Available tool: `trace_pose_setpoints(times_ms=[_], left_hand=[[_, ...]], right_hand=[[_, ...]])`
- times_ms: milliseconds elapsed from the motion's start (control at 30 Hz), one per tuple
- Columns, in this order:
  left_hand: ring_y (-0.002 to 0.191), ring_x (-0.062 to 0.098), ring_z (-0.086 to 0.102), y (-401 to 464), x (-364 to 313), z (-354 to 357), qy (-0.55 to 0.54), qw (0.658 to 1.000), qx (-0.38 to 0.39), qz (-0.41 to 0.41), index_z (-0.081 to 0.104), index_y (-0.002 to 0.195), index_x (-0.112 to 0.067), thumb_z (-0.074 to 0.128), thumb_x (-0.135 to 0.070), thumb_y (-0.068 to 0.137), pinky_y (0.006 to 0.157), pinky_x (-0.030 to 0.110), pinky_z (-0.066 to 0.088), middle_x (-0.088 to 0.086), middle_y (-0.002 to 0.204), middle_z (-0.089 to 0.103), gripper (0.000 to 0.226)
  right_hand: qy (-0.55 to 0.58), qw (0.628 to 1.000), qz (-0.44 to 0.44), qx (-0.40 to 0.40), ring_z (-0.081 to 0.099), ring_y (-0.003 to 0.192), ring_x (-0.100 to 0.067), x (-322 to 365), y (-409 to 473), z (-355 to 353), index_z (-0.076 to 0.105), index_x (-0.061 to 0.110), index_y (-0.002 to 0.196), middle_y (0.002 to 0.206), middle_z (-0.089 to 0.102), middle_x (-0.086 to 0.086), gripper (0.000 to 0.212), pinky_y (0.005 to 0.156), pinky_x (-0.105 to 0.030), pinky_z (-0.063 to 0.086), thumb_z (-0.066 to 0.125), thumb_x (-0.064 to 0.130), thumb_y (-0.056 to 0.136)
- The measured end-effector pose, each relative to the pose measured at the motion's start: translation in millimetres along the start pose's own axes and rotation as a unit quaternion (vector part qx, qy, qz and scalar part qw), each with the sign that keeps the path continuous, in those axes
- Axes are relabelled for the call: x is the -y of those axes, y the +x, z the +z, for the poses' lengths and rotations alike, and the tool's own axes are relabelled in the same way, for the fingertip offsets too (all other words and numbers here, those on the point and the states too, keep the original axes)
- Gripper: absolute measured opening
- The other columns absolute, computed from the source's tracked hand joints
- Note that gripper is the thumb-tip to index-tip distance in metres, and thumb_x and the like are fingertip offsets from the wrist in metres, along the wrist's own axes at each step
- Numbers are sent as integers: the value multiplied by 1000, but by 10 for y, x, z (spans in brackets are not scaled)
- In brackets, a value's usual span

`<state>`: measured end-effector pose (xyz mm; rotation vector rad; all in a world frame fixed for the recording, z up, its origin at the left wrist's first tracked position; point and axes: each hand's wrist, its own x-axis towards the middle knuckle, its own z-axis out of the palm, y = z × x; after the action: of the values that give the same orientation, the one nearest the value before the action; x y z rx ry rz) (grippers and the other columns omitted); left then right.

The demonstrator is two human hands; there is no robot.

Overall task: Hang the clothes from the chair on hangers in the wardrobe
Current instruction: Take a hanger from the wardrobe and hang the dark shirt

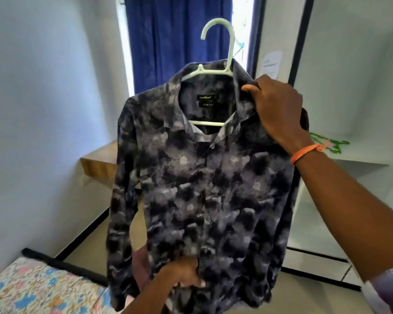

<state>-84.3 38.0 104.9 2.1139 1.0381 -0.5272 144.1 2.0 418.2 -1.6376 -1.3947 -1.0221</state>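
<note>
From the head view, a dark floral shirt [204,177] hangs on a pale green hanger [220,53], held up in the air before a blue curtain [175,41]. The right hand [279,109] has its fingers clenched on the shirt's shoulder (collar side); the left hand [182,275] pinches the front placket low down.

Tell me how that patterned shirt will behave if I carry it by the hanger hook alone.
The shirt looks thin and floppy: its sleeves hang limp, so it will probably sway. The hanger is smooth plastic, so the shoulders may slip, since the right hand grips there. The left hand pinches the front, likely steadying it.
</note>
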Motion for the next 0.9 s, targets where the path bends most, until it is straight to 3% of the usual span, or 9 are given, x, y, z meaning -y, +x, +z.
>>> trace_pose_setpoints(times_ms=[100, 267, 367, 433, 467, 533, 633, 700, 900], left_hand=[[70, 21, 59, 34, -557, -431, 101, 993, -10, 65, 53, 89, -12, 66, -34, 93, 71, 37, 52, 0, 74, 52, 26], [68, 22, 71, -347, -1597, -1456, 159, 921, -291, 207, 72, 85, -12, 62, -23, 92, 73, 36, 58, 6, 86, 73, 17], [77, 28, 67, -427, -2053, -1977, 185, 699, -594, 352, 69, 91, -18, 55, -27, 95, 64, 40, 55, 5, 89, 69, 18], [71, 30, 63, -438, -2344, -2335, 132, 546, -706, 432, 68, 97, -9, 58, -13, 93, 60, 40, 52, 11, 92, 66, 11], [76, 28, 61, -405, -2499, -2527, 127, 513, -729, 435, 67, 103, -7, 58, -7, 93, 65, 40, 50, 12, 99, 65, 14], [100, 29, 57, -264, -2777, -2875, 161, 533, -731, 394, 62, 121, -11, 55, -1, 92, 83, 37, 44, 11, 120, 61, 31], [116, 36, 51, 73, -3172, -3153, 145, 670, -627, 371, 48, 136, -14, 51, -5, 95, 94, 46, 43, 12, 128, 57, 42], [113, 36, 54, 304, -3394, -3145, 158, 705, -585, 369, 50, 129, -15, 48, -6, 96, 90, 47, 46, 11, 118, 61, 35], [91, 30, 55, 797, -3862, -2956, 197, 585, -724, 307, 67, 89, -10, 69, -28, 89, 63, 37, 40, 7, 79, 69, 18]], right_hand=[[-47, 998, -3, -45, 59, 78, -41, -445, 5, 8, 59, 8, 93, 86, 67, -17, 49, 59, -37, 28, 41, 53, 100], [-111, 992, 23, -62, 59, 76, -44, -1283, 0, 13, 60, 5, 91, 84, 66, -21, 51, 59, -40, 33, 43, 52, 98], [-155, 985, 24, -71, 60, 72, -44, -1755, -33, 22, 61, 6, 88, 81, 66, -20, 54, 57, -42, 39, 40, 55, 97], [-186, 979, 41, -66, 60, 74, -43, -2048, -68, 22, 61, 8, 88, 81, 66, -19, 58, 58, -44, 44, 35, 59, 97], [-203, 976, 47, -69, 60, 73, -42, -2182, -84, 17, 61, 8, 88, 81, 66, -18, 61, 58, -44, 44, 32, 61, 97], [-229, 969, 47, -85, 60, 69, -41, -2394, -113, 0, 62, 7, 86, 77, 65, -18, 66, 54, -41, 42, 28, 62, 99], [-262, 959, 31, -107, 60, 64, -40, -2736, -111, -20, 62, 6, 84, 73, 64, -17, 62, 50, -38, 41, 31, 58, 101], [-281, 951, 29, -127, 60, 64, -40, -2966, -106, -64, 62, 6, 83, 73, 64, -18, 56, 50, -37, 41, 37, 53, 101], [-268, 947, 14, -177, 57, 58, -39, -3940, -130, -106, 59, 1, 80, 71, 61, -20, 53, 49, -39, 41, 40, 45, 103]])
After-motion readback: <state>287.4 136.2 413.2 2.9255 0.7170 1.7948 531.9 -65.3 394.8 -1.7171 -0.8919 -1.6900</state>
